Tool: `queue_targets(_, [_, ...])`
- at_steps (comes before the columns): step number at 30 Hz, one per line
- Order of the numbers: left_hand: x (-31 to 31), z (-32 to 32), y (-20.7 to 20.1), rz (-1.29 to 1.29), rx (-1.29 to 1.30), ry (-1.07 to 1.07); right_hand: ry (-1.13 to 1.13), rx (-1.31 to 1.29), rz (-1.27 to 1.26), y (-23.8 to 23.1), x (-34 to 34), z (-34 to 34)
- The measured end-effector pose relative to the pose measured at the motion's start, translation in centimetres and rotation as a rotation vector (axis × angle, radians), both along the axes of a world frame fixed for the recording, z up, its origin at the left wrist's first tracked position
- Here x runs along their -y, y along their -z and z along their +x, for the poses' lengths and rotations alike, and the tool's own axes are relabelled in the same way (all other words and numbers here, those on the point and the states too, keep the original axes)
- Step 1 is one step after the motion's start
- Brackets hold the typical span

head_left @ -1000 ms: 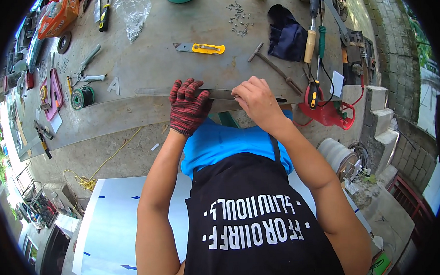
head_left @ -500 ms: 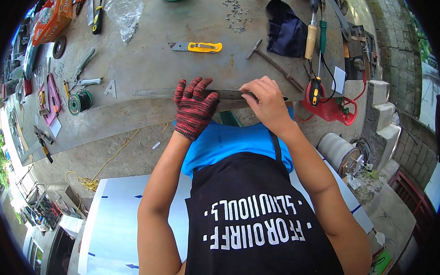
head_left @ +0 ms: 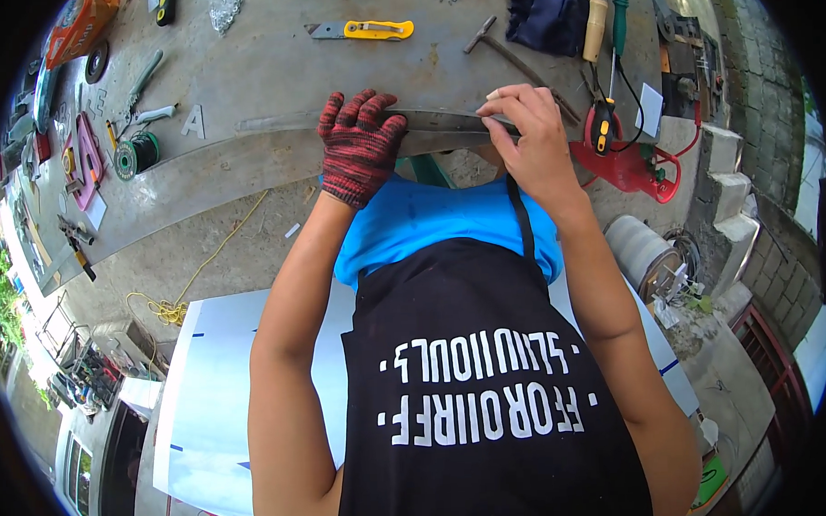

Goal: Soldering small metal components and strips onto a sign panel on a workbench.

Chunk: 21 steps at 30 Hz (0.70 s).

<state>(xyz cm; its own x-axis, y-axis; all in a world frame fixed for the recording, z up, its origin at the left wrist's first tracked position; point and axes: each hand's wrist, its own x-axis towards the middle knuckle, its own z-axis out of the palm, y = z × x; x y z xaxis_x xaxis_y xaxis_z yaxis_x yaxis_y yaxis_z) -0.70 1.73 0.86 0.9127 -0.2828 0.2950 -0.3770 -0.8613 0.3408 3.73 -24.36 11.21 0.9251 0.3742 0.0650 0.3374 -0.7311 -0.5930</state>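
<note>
A long, thin grey metal strip (head_left: 276, 124) lies along the near edge of the metal-topped table. My left hand (head_left: 362, 151), in a red and black knit glove, presses down across the strip, its fingers spread over it. My bare right hand (head_left: 534, 135) is at the strip's darker right part, thumb and forefinger pinched on it; the strip's right end is hidden behind that hand. Beyond my hands lies a yellow-handled utility knife (head_left: 378, 30). A small hammer (head_left: 506, 50) rests beyond my right hand.
To the left are a green wire spool (head_left: 136, 156), a metal letter cutout (head_left: 193, 123) and a pink frame-shaped tool (head_left: 88, 160). Dark cloth (head_left: 547, 17) and a yellow-black screwdriver (head_left: 601, 124) lie at right. A red tank (head_left: 637, 170) stands below the table's right side.
The view has shifted, so the table sits higher in the picture. My right hand has slid right along the strip, farther from my gloved left hand, which stays on the strip.
</note>
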Motion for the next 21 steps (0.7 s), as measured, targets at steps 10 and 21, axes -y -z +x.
queue_targets(10, [0.2,0.5,-0.1,-0.005,0.018,0.012,0.043,0.063,-0.009,-1.5,1.1,0.4])
queue_targets(21, [0.1,0.1,-0.2,0.005,-0.014,0.018,0.3,0.164,-0.028,-3.9,5.1,5.3])
